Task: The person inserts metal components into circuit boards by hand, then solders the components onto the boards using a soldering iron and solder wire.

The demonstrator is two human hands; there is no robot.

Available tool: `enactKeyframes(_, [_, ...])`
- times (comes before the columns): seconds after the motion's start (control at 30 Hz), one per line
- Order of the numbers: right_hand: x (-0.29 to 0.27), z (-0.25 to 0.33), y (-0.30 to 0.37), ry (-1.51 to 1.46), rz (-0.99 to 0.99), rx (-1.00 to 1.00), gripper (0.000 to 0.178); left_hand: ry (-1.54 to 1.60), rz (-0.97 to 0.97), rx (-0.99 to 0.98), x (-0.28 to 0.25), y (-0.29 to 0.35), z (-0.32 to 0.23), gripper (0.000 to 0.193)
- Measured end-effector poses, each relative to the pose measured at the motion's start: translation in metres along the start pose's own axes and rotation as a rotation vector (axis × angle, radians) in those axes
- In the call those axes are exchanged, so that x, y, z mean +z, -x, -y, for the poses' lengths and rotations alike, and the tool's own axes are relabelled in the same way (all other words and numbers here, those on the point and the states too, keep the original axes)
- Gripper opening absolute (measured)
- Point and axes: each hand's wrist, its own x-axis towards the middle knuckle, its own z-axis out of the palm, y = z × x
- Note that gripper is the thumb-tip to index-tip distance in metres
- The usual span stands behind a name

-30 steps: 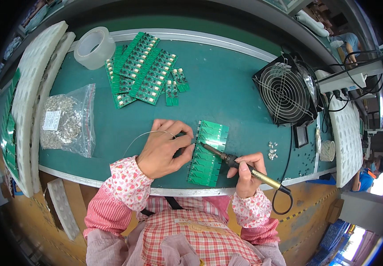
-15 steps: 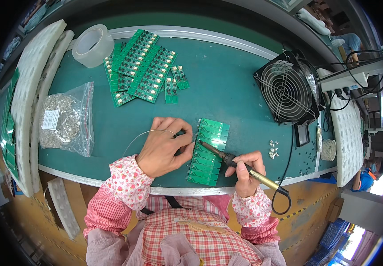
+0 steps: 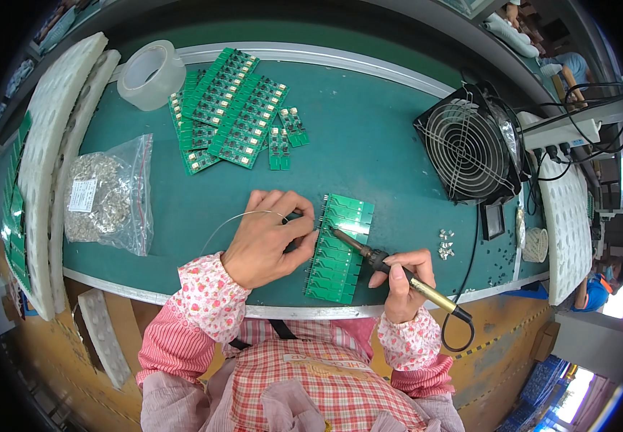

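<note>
A green circuit board panel (image 3: 337, 266) lies on the teal mat near the front edge, with a row of pins along its left side. My right hand (image 3: 404, 281) grips a soldering iron (image 3: 427, 289) like a pen. The iron's tip is over the panel, a little in from the pins. At the panel's left edge, my left hand (image 3: 272, 237) is closed, thumb and forefinger pinching a thin solder wire (image 3: 229, 219) that loops back over the hand. The wire's end by the fingertips is too small to make out.
Populated circuit boards (image 3: 232, 108) are stacked at the back, near a clear tape roll (image 3: 151, 75). A bag of small metal parts (image 3: 106, 194) lies left, beside white foam sheets (image 3: 56, 158). A fan (image 3: 466, 151) stands right, with loose metal parts (image 3: 446, 245) nearer; the iron's cord (image 3: 472, 252) runs past.
The soldering iron's tip has shifted slightly right and away from the pins, with my right hand moving a little. My left hand stays in place.
</note>
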Motion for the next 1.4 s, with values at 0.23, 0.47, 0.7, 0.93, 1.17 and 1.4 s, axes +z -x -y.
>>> enactKeyframes(0.23, [0.002, 0.003, -0.004, 0.056, 0.062, -0.007, 0.017, -0.012, 0.017, 0.010, 0.001, -0.001, 0.001, 0.010])
enactKeyframes(0.47, [0.002, 0.005, -0.006, 0.077, 0.082, -0.033, 0.016, -0.046, 0.034, 0.001, 0.001, -0.003, -0.001, 0.008])
enactKeyframes(0.7, [0.001, 0.005, -0.004, 0.090, 0.096, -0.045, 0.015, -0.002, 0.001, -0.019, 0.001, 0.000, 0.003, 0.009])
enactKeyframes(0.93, [-0.005, 0.011, 0.002, 0.050, -0.046, -0.119, 0.012, -0.175, -0.120, -0.024, -0.014, 0.011, -0.029, 0.009])
enactKeyframes(1.17, [-0.005, 0.027, 0.008, 0.658, 0.369, -0.547, 0.030, -0.181, -0.069, 0.065, 0.007, 0.045, -0.079, 0.018])
enactKeyframes(1.4, [-0.003, 0.016, 0.019, 0.675, 0.311, -0.513, 0.031, -0.043, -0.226, -0.253, 0.004, 0.087, -0.072, 0.017])
